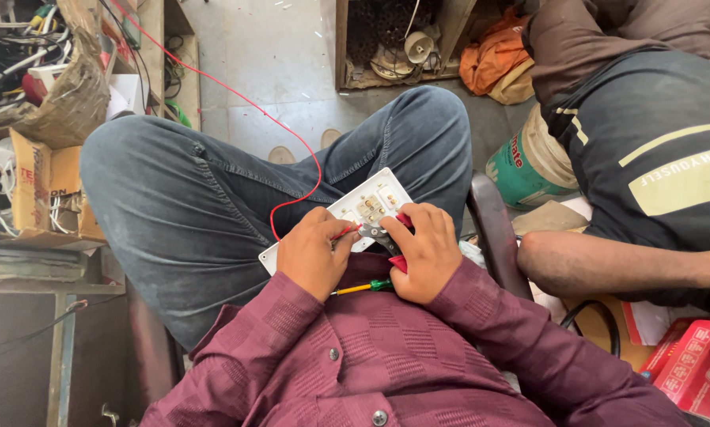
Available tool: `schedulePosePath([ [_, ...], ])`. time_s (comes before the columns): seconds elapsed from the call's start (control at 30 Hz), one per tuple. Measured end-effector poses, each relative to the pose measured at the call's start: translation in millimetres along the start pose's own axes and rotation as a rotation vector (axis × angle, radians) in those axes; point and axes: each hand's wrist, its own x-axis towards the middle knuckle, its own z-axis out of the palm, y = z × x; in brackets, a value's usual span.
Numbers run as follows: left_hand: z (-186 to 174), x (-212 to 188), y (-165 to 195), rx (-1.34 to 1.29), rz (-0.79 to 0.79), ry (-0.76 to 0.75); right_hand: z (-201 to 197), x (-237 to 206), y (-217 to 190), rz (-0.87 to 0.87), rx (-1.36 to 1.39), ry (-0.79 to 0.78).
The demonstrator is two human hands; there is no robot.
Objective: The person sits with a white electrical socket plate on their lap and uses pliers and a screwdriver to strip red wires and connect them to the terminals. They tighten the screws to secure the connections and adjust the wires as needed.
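White switch plate (374, 207) on my lap; left hand (314, 253) pinches red wire (344, 232) at plate's near edge, right hand (424, 251) grips pliers (380, 233) beside it.

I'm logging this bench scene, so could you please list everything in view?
switch plate: one, white, on the lap under both hands
wire: one, red, from plate up to the shelf
pliers: one, red-handled, in right hand
screwdriver: one, yellow-green, against the shirt
bucket: one, green, on floor at right
cardboard box: one, brown, left shelf
red box: one, lower right
co-worker's arm: one, right
left hand: holding wire end
right hand: gripping pliers
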Motion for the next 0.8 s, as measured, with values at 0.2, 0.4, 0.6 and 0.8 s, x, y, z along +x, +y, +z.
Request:
schedulePosePath([
  [0.2,4,1,-2,0.007,-0.023,-0.020,4,1,5,-0.019,-0.027,0.013],
  [0.4,3,2,0,0.003,-0.010,-0.024,8,0,13,-0.031,-0.019,0.017],
  [0.6,1,0,7,0.009,0.020,0.038,11,-3,12,0.047,0.097,0.005],
  [0.8,-1,2,11,0.021,0.028,0.075,23,-10,15,0.372,0.485,-0.069],
])
